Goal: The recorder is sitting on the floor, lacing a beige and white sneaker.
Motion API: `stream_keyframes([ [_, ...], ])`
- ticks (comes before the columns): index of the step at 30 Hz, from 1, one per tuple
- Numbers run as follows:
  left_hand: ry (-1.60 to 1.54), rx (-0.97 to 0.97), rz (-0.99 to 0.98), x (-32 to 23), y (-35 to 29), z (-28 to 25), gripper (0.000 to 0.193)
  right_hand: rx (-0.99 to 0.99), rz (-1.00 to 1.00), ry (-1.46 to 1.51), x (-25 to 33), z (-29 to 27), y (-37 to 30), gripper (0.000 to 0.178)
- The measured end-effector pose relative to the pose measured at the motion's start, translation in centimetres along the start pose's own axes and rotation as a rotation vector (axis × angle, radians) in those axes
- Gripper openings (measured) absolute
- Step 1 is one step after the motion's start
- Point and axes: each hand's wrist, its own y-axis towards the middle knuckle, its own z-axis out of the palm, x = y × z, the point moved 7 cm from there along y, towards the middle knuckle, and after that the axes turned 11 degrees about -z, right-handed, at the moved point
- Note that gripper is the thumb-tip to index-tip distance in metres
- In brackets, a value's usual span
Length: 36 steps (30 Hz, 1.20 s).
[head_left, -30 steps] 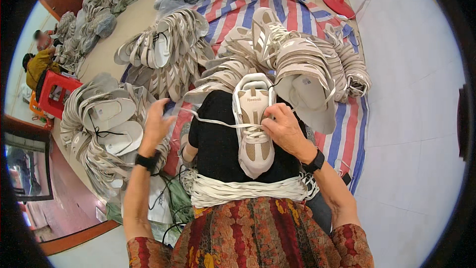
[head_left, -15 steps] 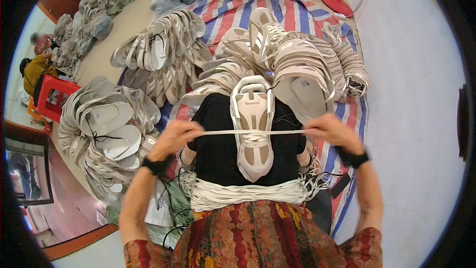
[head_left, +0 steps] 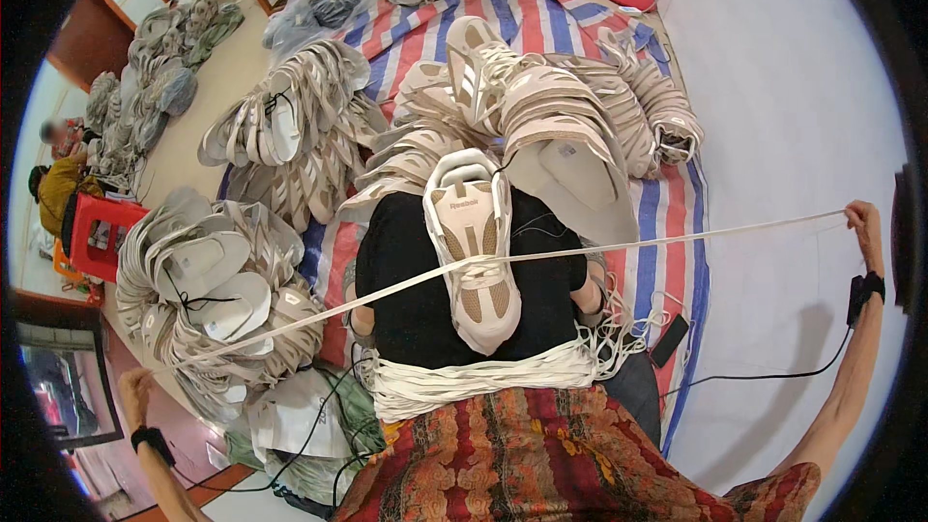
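Observation:
A white and tan shoe upper (head_left: 471,246) lies on my lap, over black cloth (head_left: 416,300). A long white lace (head_left: 677,235) runs through it and is stretched taut to both sides. My right hand (head_left: 863,224) is flung far out to the right, shut on one lace end. My left hand (head_left: 135,389) is far out at the lower left, gripping the other end. A bundle of white laces (head_left: 474,380) rests across my lap above the patterned red garment.
Stacks of pale shoe uppers (head_left: 570,111) fan out ahead on a striped blue, red and white mat (head_left: 667,222). More stacks (head_left: 208,275) lie at my left. A dark phone (head_left: 669,340) sits by my right knee. A red stool (head_left: 97,232) and another person (head_left: 53,188) are far left.
Both hands were at the shoe a second ago, working the lace. They have pulled apart, wider and wider, drawing the lace out taut to my full arm span.

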Motion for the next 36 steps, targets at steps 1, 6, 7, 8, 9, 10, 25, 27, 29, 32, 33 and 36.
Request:
stream_keyframes([
  [1, 0.018, -0.092, 0.001, 4.3, -0.4, -2.2, 0.012, 0.043, -0.027, -0.099, -1.2, -1.6, -0.2, 0.016],
  [6, 0.044, -0.275, -0.345, 14.9, -4.6, -8.9, 0.018, -0.445, -0.268, -0.492, 0.9, -7.6, -4.4, 0.018],
  [7, 0.21, -0.401, -0.268, 15.1, -5.8, -10.8, 0.022, -0.449, -0.253, -0.487, 0.4, -7.2, -5.9, 0.018],
  [8, 0.37, -0.525, -0.286, 15.0, -7.0, -10.7, 0.023, -0.575, -0.047, -0.651, 0.6, -7.8, -7.2, 0.021],
  [9, 0.537, -0.649, -0.304, 14.9, -8.6, -10.9, 0.025, -0.698, 0.164, -0.803, 0.8, -8.1, -8.7, 0.025],
  [10, 0.535, -0.65, -0.305, 15.2, -8.3, -9.6, 0.025, -0.859, 0.169, -0.348, 0.4, -7.5, -10.2, 0.03],
  [25, -1.282, 0.297, 0.04, -36.5, 0.1, 20.0, 0.042, 0.376, -0.063, 1.364, 47.4, 32.9, -4.2, 0.017],
  [27, -1.181, 0.483, 0.004, -41.7, -1.3, 21.8, 0.038, 0.363, -0.124, 1.268, 48.0, 33.4, -3.6, 0.015],
  [29, -1.155, 0.619, 0.014, -45.2, -2.3, 23.7, 0.028, 0.302, -0.154, 1.16, 48.0, 34.2, -3.2, 0.014],
  [32, -1.051, 0.752, 0.092, -49.5, -3.6, 26.2, 0.021, 0.214, -0.206, 1.128, 48.5, 34.6, -3.1, 0.015],
  [33, -1.027, 0.786, 0.158, -50.7, -4.0, 27.1, 0.019, 0.21, -0.203, 1.157, 48.6, 34.7, -3.1, 0.016],
  [36, -0.886, 0.697, 0.221, -52.7, -4.8, 29.0, 0.015, 0.265, -0.168, 1.19, 48.7, 36.0, -2.9, 0.017],
])
